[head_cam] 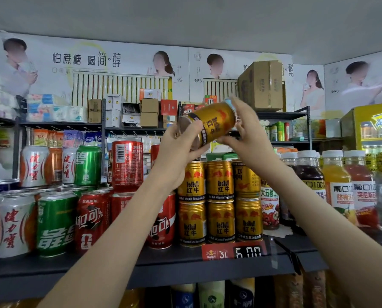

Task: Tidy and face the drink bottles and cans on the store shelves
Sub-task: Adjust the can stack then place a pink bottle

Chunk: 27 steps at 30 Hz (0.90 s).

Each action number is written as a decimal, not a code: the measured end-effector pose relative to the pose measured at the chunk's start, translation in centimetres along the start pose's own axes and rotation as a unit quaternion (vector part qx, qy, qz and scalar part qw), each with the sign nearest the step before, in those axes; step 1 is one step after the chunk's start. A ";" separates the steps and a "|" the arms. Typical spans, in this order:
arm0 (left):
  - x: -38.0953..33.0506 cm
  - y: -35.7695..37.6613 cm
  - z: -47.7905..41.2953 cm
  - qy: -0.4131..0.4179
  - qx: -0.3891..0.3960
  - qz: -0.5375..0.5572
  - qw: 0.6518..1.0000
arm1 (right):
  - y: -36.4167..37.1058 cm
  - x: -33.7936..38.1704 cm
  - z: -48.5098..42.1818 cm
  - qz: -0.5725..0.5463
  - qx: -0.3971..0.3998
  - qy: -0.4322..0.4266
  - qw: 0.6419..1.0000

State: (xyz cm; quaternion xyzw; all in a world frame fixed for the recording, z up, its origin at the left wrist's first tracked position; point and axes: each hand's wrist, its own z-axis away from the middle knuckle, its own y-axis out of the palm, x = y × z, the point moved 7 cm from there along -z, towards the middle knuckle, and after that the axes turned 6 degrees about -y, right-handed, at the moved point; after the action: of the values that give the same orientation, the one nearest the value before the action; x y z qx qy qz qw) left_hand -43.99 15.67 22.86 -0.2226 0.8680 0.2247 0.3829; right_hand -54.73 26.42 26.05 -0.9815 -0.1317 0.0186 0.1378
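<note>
A gold Red Bull can [214, 125] is held in the air directly above the stack of Red Bull cans [218, 201], lying almost on its side, with its base end to the left and its top end up to the right. The left hand [181, 147] has its grip closed round the base end, fingers curled over the can's wall. The right hand [245, 134] grips the top end, with the fingers wrapped behind it and the thumb underneath. The stack stands two cans high on the dark shelf [119, 265], just behind a red price tag [234, 251]. Left of the stack are red cola cans [92, 221], and right of it are juice bottles [338, 187].
</note>
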 end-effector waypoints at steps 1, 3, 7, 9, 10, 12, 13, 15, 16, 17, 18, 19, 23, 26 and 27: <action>0.1 0.1 0.1 0.009 0.000 0.037 0.999 | -0.2 -0.7 0.2 -0.081 -0.018 0.097 0.992; -0.1 0.0 0.1 0.045 -0.011 0.028 0.999 | 1.0 -1.4 1.0 -0.285 0.029 0.245 0.926; -0.9 0.7 0.2 0.126 0.009 -0.172 0.977 | 2.2 -0.1 0.9 -0.449 0.063 0.300 0.839; -0.8 1.2 -0.1 0.126 0.035 -0.246 0.960 | 1.9 -0.1 0.4 -0.420 0.045 0.287 0.860; -0.8 1.2 -0.3 0.120 0.037 -0.287 0.950 | 1.9 -0.4 0.3 -0.403 0.040 0.289 0.868; -0.6 0.7 -0.9 0.106 0.023 -0.386 0.916 | 1.6 -1.3 0.4 -0.334 0.041 0.289 0.896; -0.3 0.4 -1.1 0.092 0.014 -0.430 0.898 | 1.3 -1.8 0.3 -0.281 0.041 0.282 0.917; 0.8 -0.2 -1.5 0.063 0.004 -0.503 0.862 | 0.8 -2.7 0.2 -0.189 0.031 0.270 0.944; 1.3 -0.4 -1.5 0.057 0.001 -0.536 0.843 | 0.8 -3.0 0.1 -0.164 0.030 0.271 0.948; 1.8 -0.7 -1.7 0.055 -0.001 -0.563 0.824 | 0.8 -3.4 0.0 -0.144 0.037 0.276 0.949; 2.2 -0.9 -1.8 0.056 -0.003 -0.582 0.811 | 1.0 -3.8 -0.2 -0.121 0.052 0.281 0.951; 2.5 -1.0 -1.9 0.058 -0.004 -0.591 0.805 | 1.3 -4.1 -0.3 -0.095 0.072 0.284 0.951; 3.3 -1.0 -2.3 0.053 0.012 -0.591 0.805 | 2.2 -4.9 -0.5 -0.029 0.117 0.293 0.949; 3.5 -0.9 -2.6 0.053 0.014 -0.584 0.810 | 2.6 -4.9 -0.3 -0.019 0.132 0.293 0.947; 3.5 -0.8 -2.7 0.054 0.015 -0.577 0.815 | 2.7 -4.9 -0.3 -0.019 0.136 0.292 0.947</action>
State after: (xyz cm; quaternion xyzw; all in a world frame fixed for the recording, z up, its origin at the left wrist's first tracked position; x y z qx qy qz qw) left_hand -47.21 12.73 21.69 -0.6885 0.6028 -0.0627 0.3983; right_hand -58.77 22.58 25.59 -0.9133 -0.1006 -0.2537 0.3024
